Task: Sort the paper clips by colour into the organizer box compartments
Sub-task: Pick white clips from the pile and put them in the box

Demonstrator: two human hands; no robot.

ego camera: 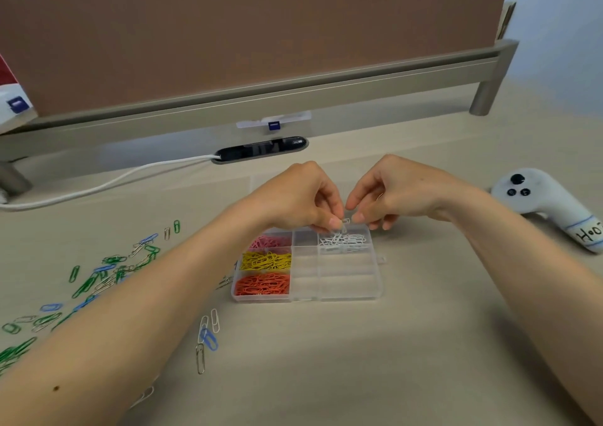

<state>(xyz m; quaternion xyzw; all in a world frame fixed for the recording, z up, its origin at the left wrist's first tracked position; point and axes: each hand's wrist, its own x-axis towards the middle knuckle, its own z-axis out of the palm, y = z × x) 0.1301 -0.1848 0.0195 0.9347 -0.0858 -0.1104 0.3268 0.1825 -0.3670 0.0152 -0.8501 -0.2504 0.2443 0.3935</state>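
A clear organizer box [346, 290] lies on the desk in front of me. Its left column holds pink clips [270, 241] at the back, yellow clips [266, 260] in the middle and orange clips [262, 284] at the front. White clips [344, 241] fill the back right compartment. My left hand [301, 197] and my right hand [388, 192] meet just above that compartment, both pinching a white clip [345, 222] between their fingertips. Loose green, blue and white or silver clips [98, 278] are scattered on the desk to the left.
A few loose clips [206, 336] lie near the box's front left corner. A white controller [551, 205] rests at the right. A white cable [98, 184] runs from a black desk socket [261, 149] below the brown partition.
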